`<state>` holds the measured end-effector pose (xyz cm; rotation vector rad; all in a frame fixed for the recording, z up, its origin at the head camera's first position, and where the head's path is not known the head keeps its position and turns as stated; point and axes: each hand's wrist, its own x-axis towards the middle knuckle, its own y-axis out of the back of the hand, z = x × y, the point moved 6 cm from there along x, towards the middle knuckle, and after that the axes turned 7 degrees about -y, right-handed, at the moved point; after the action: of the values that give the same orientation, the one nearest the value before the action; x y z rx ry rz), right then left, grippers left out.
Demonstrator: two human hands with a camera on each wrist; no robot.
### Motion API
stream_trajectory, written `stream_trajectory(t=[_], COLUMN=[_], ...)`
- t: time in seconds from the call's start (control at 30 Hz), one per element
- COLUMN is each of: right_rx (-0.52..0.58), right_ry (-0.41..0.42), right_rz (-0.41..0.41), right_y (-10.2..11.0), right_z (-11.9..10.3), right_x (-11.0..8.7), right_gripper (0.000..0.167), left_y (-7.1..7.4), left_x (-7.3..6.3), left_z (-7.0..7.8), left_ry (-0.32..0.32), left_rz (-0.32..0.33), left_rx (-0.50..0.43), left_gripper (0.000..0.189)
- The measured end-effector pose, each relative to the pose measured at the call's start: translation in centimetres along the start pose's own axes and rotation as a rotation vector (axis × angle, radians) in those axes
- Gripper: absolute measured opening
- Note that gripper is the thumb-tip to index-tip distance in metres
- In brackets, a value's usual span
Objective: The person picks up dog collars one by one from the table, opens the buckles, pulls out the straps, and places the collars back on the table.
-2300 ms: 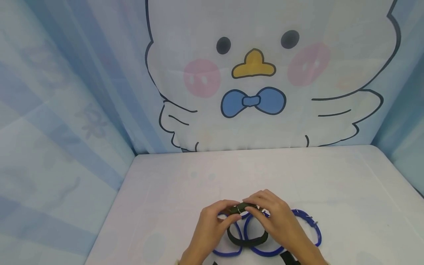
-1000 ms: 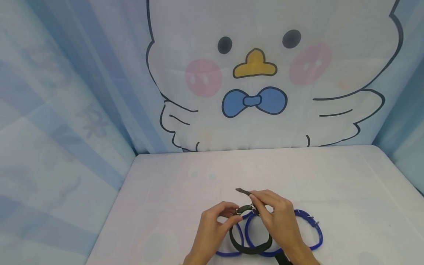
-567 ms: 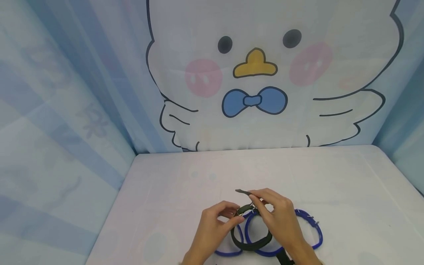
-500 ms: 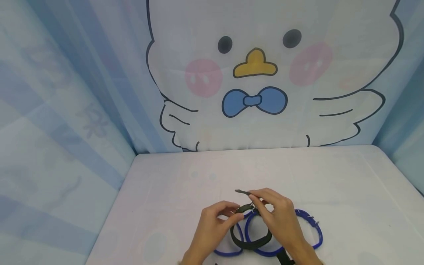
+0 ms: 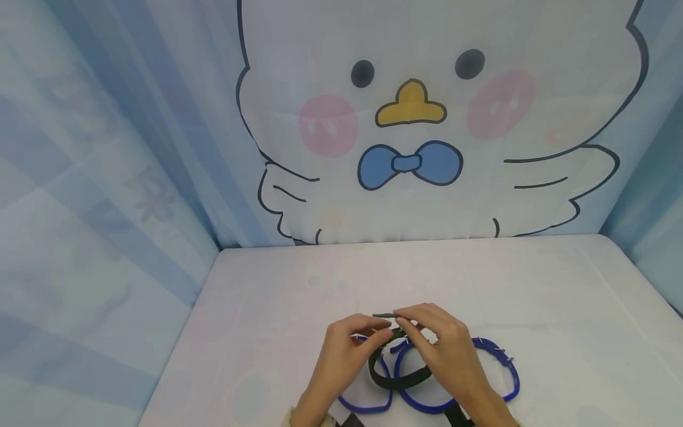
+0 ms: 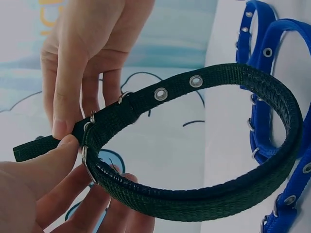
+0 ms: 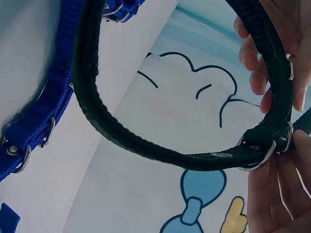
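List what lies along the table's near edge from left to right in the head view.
Left hand → black collar, held by both hands → right hand → far-right blue collar. The other blue collars overlap the hands and are left out.

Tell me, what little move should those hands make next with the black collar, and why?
Probably pull the strap tip clear of the buckle. Both the left hand and right hand pinch the black collar at the buckle, and the tip pokes out beyond it.

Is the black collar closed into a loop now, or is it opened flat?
Closed into a loop: the black collar forms a ring, its strap end passing through the metal buckle, pinched there by both hands.
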<state>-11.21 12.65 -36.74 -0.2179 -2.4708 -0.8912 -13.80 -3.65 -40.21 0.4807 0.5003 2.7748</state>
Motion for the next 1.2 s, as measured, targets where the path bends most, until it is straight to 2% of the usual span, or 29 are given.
stream_trajectory(t=[0.27,0.47,0.57,0.8,0.97,1.2], right_rx=[0.010,0.030,0.033,0.032,0.021,-0.008], right_ry=[0.017,0.020,0.021,0.030,0.001,-0.023], right_rz=[0.013,0.010,0.001,-0.013,-0.022,-0.037], right_y=[0.1,0.1,0.0,0.1,0.1,0.1], right_z=[-0.2,-0.1,-0.1,-0.2,0.1,0.2], right_x=[-0.1,-0.1,-0.2,-0.1,0.0,0.0], right_gripper=[0.027,0.027,0.026,0.025,0.025,0.025], left_y=[-0.8,-1.2,-1.3,-1.3,-1.2,-1.0], left_x=[0.3,0.2,0.0,-0.2,-0.4,-0.4], left_z=[-0.3,-0.6,-0.7,-1.1,-1.1,-0.9], left_ry=[0.061,0.088,0.111,0.210,0.250,0.241], left_rz=[-0.095,-0.151,-0.153,-0.144,-0.136,-0.105], left_rx=[0.013,-0.077,-0.123,-0.240,-0.340,-0.330], left_gripper=[0.035,0.027,0.023,0.023,0.024,0.022])
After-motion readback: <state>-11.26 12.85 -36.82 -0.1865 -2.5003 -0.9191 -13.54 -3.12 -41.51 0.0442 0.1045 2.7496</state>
